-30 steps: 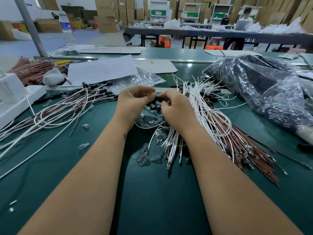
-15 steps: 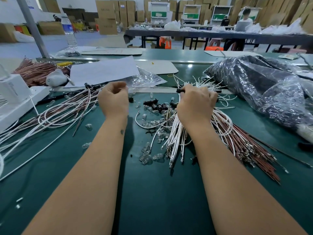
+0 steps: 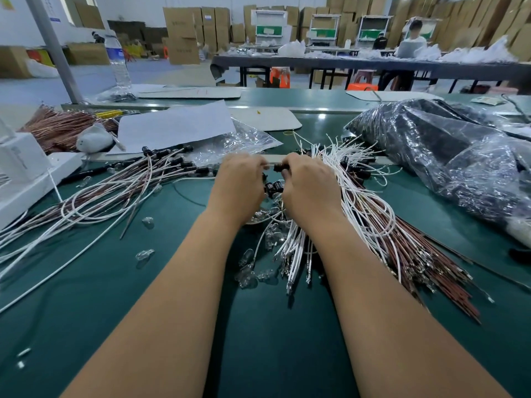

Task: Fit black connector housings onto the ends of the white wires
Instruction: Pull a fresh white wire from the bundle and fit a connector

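Black connector housing (image 3: pixel 280 167) sits pinched between the left hand (image 3: pixel 240 187) and right hand (image 3: pixel 311 188), both curled knuckles-up at twelve o'clock over the green table (image 3: pixel 258 340). Fingertips and any wire end are hidden behind the knuckles; white wires (image 3: pixel 353 191) fan at three o'clock.

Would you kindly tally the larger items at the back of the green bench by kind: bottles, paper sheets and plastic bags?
Water bottle: 1
White paper sheet: 1
Plastic bags: 2, one clear bag and one dark bag
Total: 4
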Available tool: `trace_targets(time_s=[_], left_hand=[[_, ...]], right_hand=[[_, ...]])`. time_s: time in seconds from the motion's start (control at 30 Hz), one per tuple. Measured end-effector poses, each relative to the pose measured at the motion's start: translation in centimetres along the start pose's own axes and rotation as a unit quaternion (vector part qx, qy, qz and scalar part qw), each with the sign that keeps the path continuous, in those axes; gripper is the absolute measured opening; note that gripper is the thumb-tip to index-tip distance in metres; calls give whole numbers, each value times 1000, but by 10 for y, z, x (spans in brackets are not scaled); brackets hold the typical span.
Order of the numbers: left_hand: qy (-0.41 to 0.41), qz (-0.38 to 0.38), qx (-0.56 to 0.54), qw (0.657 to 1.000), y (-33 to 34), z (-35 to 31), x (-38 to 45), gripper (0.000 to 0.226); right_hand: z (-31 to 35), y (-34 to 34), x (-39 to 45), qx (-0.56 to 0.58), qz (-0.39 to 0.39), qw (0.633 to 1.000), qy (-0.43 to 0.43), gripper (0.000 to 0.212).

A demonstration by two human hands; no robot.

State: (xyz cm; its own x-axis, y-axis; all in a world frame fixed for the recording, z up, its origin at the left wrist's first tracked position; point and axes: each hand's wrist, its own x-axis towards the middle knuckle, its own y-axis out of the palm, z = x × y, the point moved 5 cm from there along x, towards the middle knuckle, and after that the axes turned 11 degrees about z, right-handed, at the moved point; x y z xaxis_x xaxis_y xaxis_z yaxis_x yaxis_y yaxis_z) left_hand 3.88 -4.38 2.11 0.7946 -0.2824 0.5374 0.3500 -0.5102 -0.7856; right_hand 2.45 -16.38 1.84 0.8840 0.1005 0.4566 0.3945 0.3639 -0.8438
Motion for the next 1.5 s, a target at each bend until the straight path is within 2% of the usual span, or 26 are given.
trace_targets(time_s=[0.1, 0.17, 0.23, 0.3, 0.4, 0.47, 0.67, 0.9, 1.0, 1.07, 1.2, 1.27, 1.33, 1.43, 1.5], left_hand=[[-126, -16, -7, 992, -6, 28, -3, 28], [-223, -5, 37, 974, -8, 44, -9, 26], [-273, 26, 86, 958, -6, 49, -13, 24], [-227, 40, 94, 969, -1, 40, -10, 26], [-65, 41, 43, 996, 7, 8, -2, 28], [-29, 26, 36, 999, 8, -2, 0, 26], [-106, -23, 108, 988, 0, 6, -5, 24], [-139, -15, 110, 984, 4, 8, -6, 23], [-141, 7, 92, 986, 6, 10, -5, 23], [-108, 11, 59, 992, 7, 9, -4, 21], [-37, 4, -87, 996, 6, 1, -3, 14], [-45, -6, -118, 992, 3, 3, -3, 12], [-56, 7, -140, 989, 3, 5, -3, 10], [-66, 35, -146, 987, 5, 8, -3, 9], [-82, 36, -164, 982, 4, 13, -4, 10]], right_hand=[[-8, -3, 0, -6, 8, 999, 38, 17], [-9, -3, 0, -9, 9, 999, 51, 17], [-10, -2, -1, -11, 12, 999, 51, 18], [-8, 0, -1, -6, 14, 999, 41, 18], [-2, 1, 0, 26, 11, 1000, 13, 17], [1, 1, 0, 39, 11, 999, -4, 18], [4, 2, 0, -6, 6, 1000, -7, 19], [-1, 0, -2, -68, 21, 997, 40, 16], [-6, 0, -4, -62, 38, 996, 56, 15], [-6, 0, -4, -49, 35, 997, 56, 16], [-2, 1, -2, 1, 35, 999, 32, 18], [-1, 0, -1, 19, 37, 999, 28, 17], [-4, -3, -2, -16, 23, 999, 41, 21], [-18, -11, -5, -88, 8, 991, 99, 26], [-27, -14, -6, -70, 16, 988, 134, 24]])
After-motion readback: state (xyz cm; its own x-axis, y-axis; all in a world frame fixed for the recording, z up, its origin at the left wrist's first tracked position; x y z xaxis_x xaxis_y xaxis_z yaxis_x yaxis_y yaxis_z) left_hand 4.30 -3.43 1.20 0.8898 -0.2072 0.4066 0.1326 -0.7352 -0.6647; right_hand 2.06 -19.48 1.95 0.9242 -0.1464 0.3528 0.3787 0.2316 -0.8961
